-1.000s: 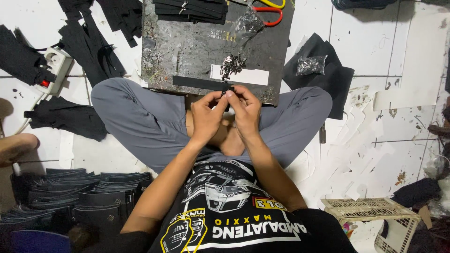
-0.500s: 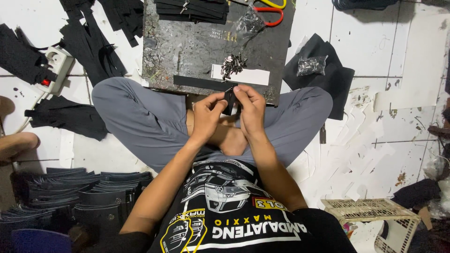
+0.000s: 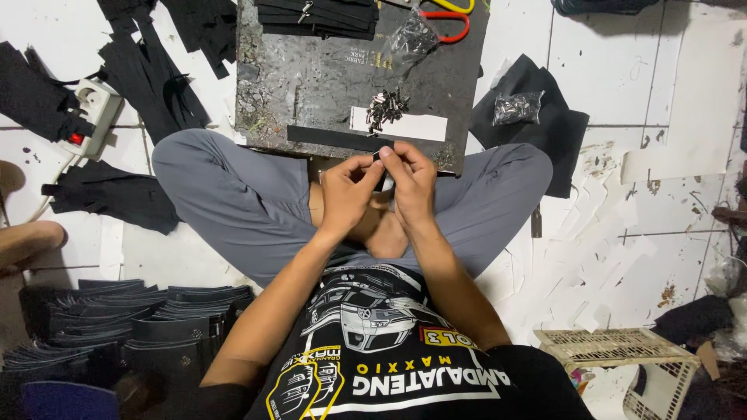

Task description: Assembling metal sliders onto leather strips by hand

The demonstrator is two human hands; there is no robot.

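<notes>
— Fingers [image 3: 379,162] of both my hands pinch one small black piece, held over my crossed legs at the near edge of the dark work board [image 3: 311,85].

— Much done?

— A stack of finished black pieces [image 3: 132,327] sits by my left knee; metal bits [image 3: 387,109] remain on the board.

Your fingers [image 3: 389,159] are covering most of that small black piece [image 3: 379,155], so its shape isn't showing; the red-handled scissors [image 3: 451,15] are getting cropped up top.
</notes>
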